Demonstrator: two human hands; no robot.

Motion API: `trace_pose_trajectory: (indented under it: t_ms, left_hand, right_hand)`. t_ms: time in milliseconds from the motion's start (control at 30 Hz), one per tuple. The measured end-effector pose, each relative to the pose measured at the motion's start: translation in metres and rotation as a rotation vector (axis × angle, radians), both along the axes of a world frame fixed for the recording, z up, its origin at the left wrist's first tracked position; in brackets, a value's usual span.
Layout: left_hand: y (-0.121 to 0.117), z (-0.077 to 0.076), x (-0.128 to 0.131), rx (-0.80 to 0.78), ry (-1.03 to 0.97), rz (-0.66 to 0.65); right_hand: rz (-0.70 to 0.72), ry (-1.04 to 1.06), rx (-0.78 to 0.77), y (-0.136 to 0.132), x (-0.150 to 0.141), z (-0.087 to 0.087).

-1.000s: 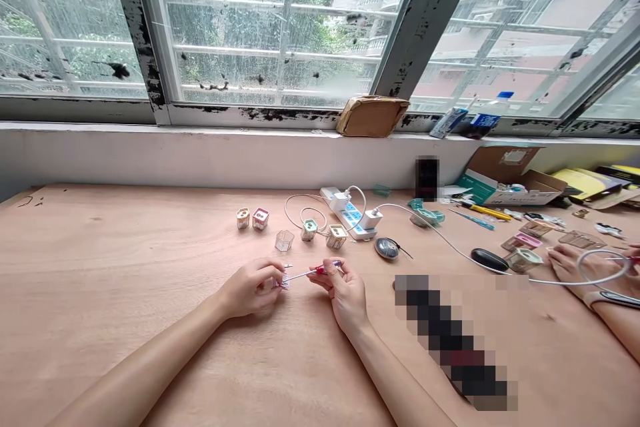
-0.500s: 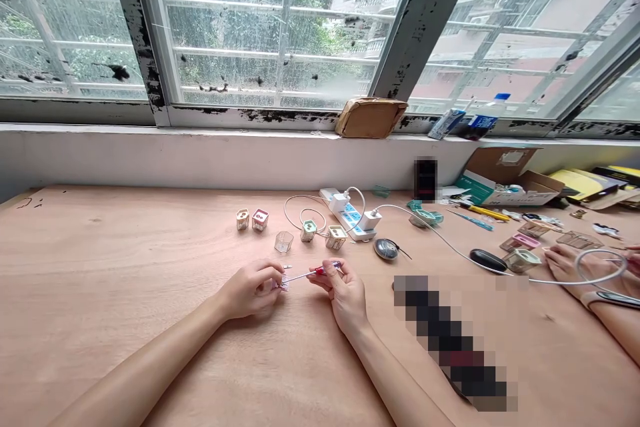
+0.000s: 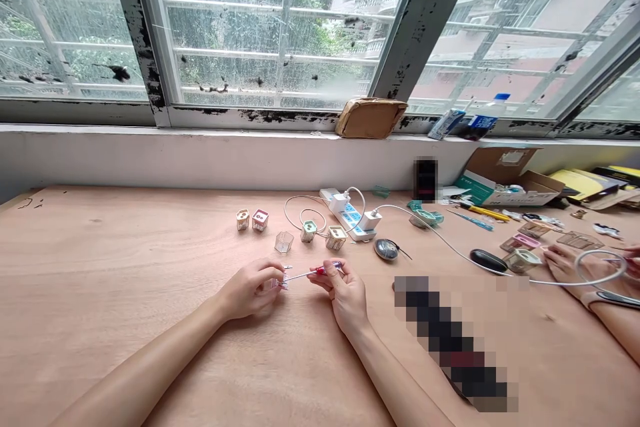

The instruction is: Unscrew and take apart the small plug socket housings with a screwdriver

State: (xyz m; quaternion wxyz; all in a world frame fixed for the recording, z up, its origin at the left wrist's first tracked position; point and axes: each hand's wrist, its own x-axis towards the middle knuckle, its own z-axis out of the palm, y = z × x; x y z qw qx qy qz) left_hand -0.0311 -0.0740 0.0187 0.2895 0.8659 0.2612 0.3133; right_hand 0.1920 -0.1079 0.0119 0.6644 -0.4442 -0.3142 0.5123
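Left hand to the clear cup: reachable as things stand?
Likely yes. The clear cup stands just beyond the left hand, with nothing tall between them, though those fingers are busy holding a small pink part.

You cannot read clearly any words or numbers: the print on the bottle and the open box is too small, blurred.
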Motion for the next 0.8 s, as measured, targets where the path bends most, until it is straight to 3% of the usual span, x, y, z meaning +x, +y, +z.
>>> trace_pose_trajectory:
  t_ms: [800]
  left_hand:
    - [0.0001, -0.0019, 0.0006, 0.003, -0.002, 0.015]
  right_hand:
    - [-0.065, -0.012, 0.037, 0.0016, 0.0058, 0.001]
